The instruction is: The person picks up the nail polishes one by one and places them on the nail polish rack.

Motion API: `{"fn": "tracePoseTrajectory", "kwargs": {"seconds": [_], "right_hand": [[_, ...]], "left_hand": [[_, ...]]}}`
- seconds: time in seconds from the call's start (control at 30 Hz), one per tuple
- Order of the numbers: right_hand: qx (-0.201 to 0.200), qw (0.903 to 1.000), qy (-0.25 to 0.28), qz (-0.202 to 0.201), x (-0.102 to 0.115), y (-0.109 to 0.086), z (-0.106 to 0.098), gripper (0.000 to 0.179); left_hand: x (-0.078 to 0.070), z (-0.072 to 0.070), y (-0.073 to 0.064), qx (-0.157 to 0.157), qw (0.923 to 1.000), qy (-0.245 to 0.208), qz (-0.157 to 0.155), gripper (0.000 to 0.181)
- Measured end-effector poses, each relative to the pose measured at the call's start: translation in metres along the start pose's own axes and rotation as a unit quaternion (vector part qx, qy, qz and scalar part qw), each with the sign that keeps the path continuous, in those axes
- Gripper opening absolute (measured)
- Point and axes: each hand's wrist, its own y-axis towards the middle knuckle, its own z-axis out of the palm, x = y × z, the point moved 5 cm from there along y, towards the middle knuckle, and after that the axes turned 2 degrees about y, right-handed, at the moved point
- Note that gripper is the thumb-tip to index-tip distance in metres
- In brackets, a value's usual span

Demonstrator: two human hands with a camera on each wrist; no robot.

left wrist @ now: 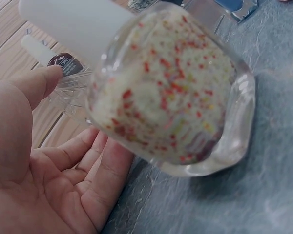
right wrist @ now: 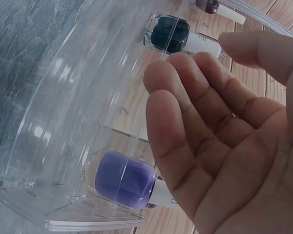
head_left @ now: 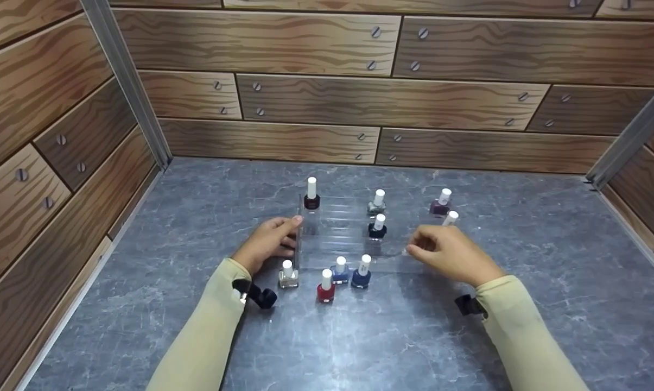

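Note:
A clear stepped acrylic rack stands on the table, with several nail polish bottles on its tiers. My left hand is at the rack's left side, thumb against its edge and fingers extended. Near the rack's right part hovers my right hand, fingers loosely bent and nothing between them in the right wrist view. It partly hides a purple bottle. A dark green bottle is on a middle tier; behind are a dark red bottle, a silver glitter bottle and a plum bottle.
In front of the rack stand a red bottle, a light blue bottle and a dark blue bottle. A speckled glitter bottle stands close to my left wrist. Wood-patterned walls enclose the grey marbled table.

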Motion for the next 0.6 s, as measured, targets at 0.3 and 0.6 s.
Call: {"fn": "tracePoseTrajectory", "kwargs": {"seconds": [0.3, 0.6], "right_hand": [[0.005, 0.9999, -0.006, -0.015, -0.003, -0.001, 0.010, 0.007], [0.054, 0.9932, 0.082, -0.062, 0.012, 0.004, 0.028, 0.018]], "left_hand": [[0.005, 0.004, -0.001, 0.001, 1.0000, 0.001, -0.003, 0.060], [0.001, 0.000, -0.002, -0.004, 1.0000, 0.004, -0.002, 0.062]]}}
